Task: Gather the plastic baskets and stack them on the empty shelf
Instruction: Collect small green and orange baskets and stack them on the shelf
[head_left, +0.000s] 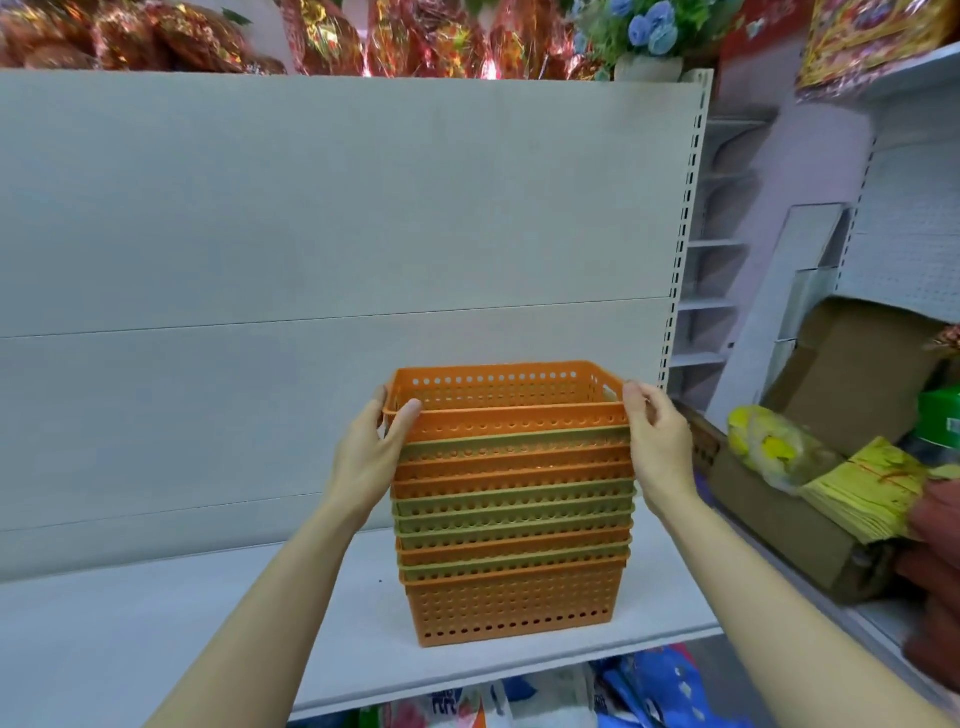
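Observation:
A tall stack of nested perforated plastic baskets (511, 519), orange and olive-green, stands on the white shelf (156, 634) toward its right end. The top basket (498, 395) is orange and sits in the stack. My left hand (371, 457) grips the top basket's left rim, thumb over the front edge. At the right rim, my right hand (657, 441) rests with fingers curled against the corner.
The shelf's white back panel (311, 234) rises behind the stack. A slotted upright (680, 249) ends the bay on the right. Beyond it lie a cardboard box (831, 415), yellow paper bundles (862, 488) and a plastic bag (769, 447). Packaged goods (571, 696) sit below the shelf.

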